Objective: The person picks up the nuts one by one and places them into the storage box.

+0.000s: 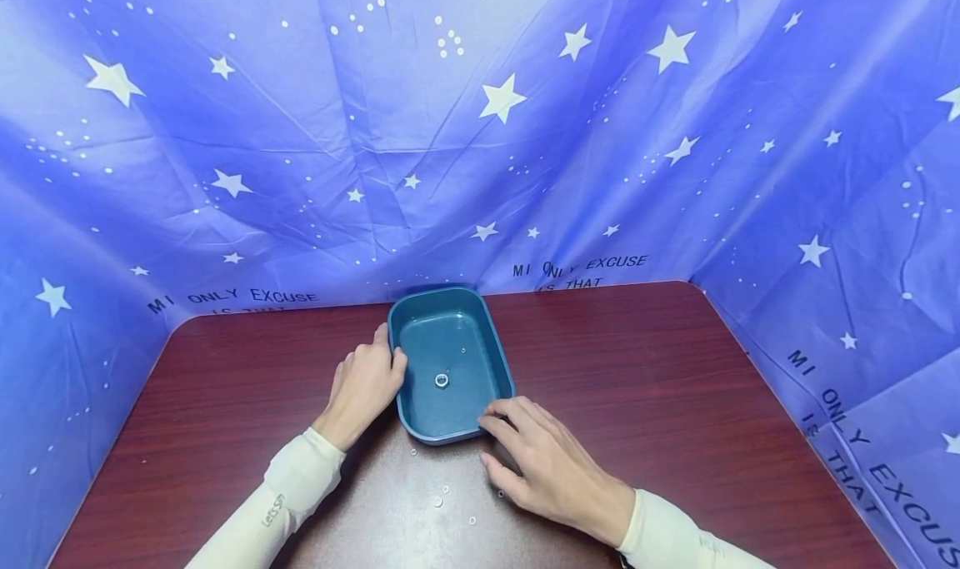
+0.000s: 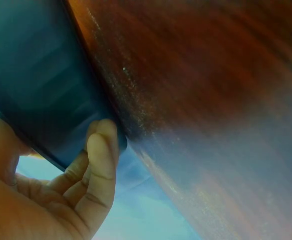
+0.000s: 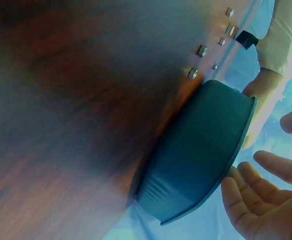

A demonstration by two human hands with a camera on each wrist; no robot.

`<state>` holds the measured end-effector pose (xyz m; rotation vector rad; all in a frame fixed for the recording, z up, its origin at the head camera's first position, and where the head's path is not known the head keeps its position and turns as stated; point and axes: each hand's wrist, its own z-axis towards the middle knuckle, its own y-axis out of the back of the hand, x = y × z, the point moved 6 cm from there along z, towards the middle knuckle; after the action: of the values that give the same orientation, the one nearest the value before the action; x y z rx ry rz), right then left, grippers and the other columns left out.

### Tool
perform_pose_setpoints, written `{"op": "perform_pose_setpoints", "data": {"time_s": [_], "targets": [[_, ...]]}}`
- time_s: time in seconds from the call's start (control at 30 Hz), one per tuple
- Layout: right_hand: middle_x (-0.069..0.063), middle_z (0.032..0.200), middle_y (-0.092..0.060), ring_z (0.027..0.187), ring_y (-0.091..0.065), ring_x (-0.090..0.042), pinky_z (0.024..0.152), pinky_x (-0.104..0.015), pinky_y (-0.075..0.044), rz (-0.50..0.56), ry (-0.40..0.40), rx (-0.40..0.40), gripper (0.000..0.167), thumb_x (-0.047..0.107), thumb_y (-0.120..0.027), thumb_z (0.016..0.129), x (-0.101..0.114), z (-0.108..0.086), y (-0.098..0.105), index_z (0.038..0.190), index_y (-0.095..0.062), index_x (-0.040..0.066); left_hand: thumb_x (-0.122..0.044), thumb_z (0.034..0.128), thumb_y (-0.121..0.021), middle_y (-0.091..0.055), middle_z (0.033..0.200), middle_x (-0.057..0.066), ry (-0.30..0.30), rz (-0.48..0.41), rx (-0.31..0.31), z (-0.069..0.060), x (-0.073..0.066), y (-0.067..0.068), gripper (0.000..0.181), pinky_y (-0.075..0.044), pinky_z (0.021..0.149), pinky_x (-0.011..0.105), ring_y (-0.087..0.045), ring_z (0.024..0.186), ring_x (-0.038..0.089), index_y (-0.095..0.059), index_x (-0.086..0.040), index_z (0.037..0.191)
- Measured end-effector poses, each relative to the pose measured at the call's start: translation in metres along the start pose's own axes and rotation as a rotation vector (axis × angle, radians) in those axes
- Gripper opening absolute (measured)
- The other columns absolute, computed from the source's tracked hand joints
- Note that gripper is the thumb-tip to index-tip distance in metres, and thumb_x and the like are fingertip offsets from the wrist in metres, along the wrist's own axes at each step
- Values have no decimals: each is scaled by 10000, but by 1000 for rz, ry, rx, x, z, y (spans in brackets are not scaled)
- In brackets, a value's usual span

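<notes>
A teal rectangular tray [image 1: 491, 336] stands at the far side of the table, with a larger metal nut [image 1: 442, 381] and a tiny ring-like piece [image 1: 463, 351] inside. My left hand [image 1: 367, 377] grips its left side, thumb over the rim and fingers against the outer wall [image 2: 50, 85]. At the near right corner, my right hand [image 1: 551, 461] has its fingers at the rim, thumb apart; in the right wrist view those fingers [image 3: 236, 200] are only loosely bent beside the tray. Several small nuts [image 3: 202, 50] lie on the table in front of the tray.
The dark red wooden table [image 1: 637, 369] has rounded far corners. Behind it and along both sides hangs a blue cloth [image 1: 300, 136] with white stars; the tray's far end is close to the back cloth.
</notes>
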<state>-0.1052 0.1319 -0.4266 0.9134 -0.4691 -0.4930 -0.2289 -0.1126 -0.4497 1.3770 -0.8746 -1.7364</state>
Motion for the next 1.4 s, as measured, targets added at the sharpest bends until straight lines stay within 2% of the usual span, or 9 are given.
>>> {"op": "perform_pose_setpoints", "data": {"time_s": [0.07,0.2,0.33,0.5,0.63,0.87,1.23,1.4], "targets": [[-38,1285,-669,1154,-654,-193,987,-394,-585,2,16,-5,337,209,-775,949,2,-1,0,1247,-743,54,-224,1071,-569,-740,892,290,-1,1,2,0,0,0,497,-577,649,628,-759,801,493,-555,79,1464],[-49,1250,-668,1176,-649,-216,1013,-400,-569,26,83,-64,264,219,-664,1031,8,-2,4,1211,-750,45,-220,1069,-572,-745,931,314,5,0,10,0,1,-1,535,-582,658,629,-762,817,495,-533,96,1499],[-38,1222,-664,1150,-647,-206,990,-381,-564,43,140,-97,297,243,-564,1090,13,-3,7,1200,-753,43,-221,1071,-570,-744,922,310,5,2,7,0,2,-1,524,-582,657,627,-762,815,495,-538,91,1491],[20,1180,-651,1075,-632,-141,926,-318,-573,61,135,-33,214,178,-713,989,13,-3,2,1171,-757,74,-220,1066,-562,-745,920,311,4,0,2,0,2,-1,528,-578,655,631,-762,811,494,-541,90,1492],[37,1118,-640,995,-627,-122,855,-293,-577,71,154,-9,251,133,-800,900,14,-5,-1,1142,-759,82,-219,1060,-558,-750,941,321,5,-1,4,0,2,-2,548,-579,659,633,-766,818,492,-529,89,1513],[56,1037,-650,921,-644,-115,816,-301,-571,-7,177,69,144,218,-717,1010,14,-11,-9,1104,-761,119,-216,1059,-559,-749,945,324,4,2,1,0,2,-2,556,-579,645,627,-764,807,490,-525,100,1515],[76,997,-644,906,-637,-115,800,-329,-555,-94,139,177,113,212,-805,964,8,-18,-18,1052,-747,173,-227,1063,-550,-756,955,314,-1,-19,-7,0,1,-1,536,-581,687,645,-770,842,488,-538,78,1503],[74,974,-636,880,-637,-118,769,-325,-549,-111,136,197,108,220,-819,960,7,-20,-21,1027,-744,182,-226,1066,-550,-757,967,315,4,-22,-2,0,1,-1,544,-585,691,639,-771,847,481,-533,84,1513]]}}
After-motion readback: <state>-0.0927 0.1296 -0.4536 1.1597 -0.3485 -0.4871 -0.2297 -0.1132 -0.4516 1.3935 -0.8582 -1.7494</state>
